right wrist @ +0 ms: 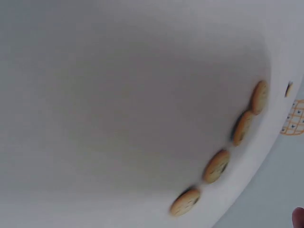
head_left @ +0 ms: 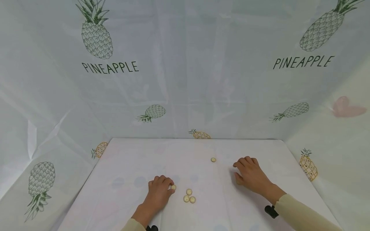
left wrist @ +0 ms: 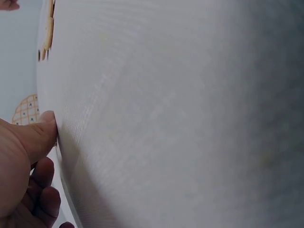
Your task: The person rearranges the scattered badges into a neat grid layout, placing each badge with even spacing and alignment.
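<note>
My left hand (head_left: 158,193) rests low at the table's left middle, thumb and forefinger pinching a small pale round disc (head_left: 173,187) that looks like a wooden button. In the left wrist view that thumb (left wrist: 40,135) is at the table surface and its disc is mostly hidden. Just right of it, three matching discs (head_left: 189,192) sit in a tight cluster. Another single disc (head_left: 213,159) lies farther back. Over the right side of the table, my right hand (head_left: 251,175) hovers with loosely bent fingers and holds nothing. Dark marks show on the discs (right wrist: 216,166) in the right wrist view.
A white cloth covers the table (head_left: 138,150), with faint coloured spots. Behind and beside it hang pale curtains (head_left: 202,80) printed with pineapples and lettering. The table's back edge meets the curtain.
</note>
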`<state>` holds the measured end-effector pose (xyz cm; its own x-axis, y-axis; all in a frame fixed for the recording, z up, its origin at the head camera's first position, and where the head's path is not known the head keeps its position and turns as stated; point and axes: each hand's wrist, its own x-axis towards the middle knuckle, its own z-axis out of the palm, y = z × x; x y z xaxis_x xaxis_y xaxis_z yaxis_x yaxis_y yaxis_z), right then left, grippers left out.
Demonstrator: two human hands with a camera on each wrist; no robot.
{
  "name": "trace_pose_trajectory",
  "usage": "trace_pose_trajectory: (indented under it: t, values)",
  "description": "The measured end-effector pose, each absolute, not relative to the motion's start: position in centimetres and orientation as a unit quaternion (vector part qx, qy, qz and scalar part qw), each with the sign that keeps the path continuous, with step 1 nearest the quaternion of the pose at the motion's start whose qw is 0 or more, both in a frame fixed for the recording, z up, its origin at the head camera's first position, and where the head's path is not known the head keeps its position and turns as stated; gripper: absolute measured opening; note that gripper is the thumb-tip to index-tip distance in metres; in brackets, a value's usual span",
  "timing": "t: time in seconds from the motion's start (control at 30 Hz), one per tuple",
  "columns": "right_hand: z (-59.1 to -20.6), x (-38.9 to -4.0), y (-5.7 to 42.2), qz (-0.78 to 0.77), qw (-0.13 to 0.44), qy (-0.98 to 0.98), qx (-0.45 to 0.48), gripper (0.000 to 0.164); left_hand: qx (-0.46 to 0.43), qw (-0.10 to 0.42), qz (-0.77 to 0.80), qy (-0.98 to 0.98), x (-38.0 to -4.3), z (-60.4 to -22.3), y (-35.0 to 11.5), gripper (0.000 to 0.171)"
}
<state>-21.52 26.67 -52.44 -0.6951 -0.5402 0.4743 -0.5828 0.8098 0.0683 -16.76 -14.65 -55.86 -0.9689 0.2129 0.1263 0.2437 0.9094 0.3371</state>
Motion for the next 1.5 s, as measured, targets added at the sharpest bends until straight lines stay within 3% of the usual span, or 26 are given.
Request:
trace_pose_trajectory:
  t: [0.27, 0.97, 1.3, 1.5]
  values:
    - [-53.7, -20.1, 28.8, 0.027, 0.231, -0.92, 0.315, 0.038, -0.113, 0.05, -0.17, -0.978, -16.7, -56.2, -14.8, 0.022]
    - [-55.5, -19.7, 28.8, 0.041, 0.246, -0.912, 0.327, 0.025, -0.11, 0.041, -0.187, -0.975, -16.5, -55.6, -14.5, 0.02]
    - [-55.8, -19.4, 29.0, 0.081, 0.231, -0.92, 0.307, 0.03, -0.109, 0.037, -0.191, -0.975, -16.5, -55.6, -14.4, 0.019]
    - [-55.8, -19.5, 28.9, 0.095, 0.212, -0.928, 0.291, 0.024, -0.111, 0.037, -0.193, -0.974, -16.5, -55.7, -14.5, 0.019]
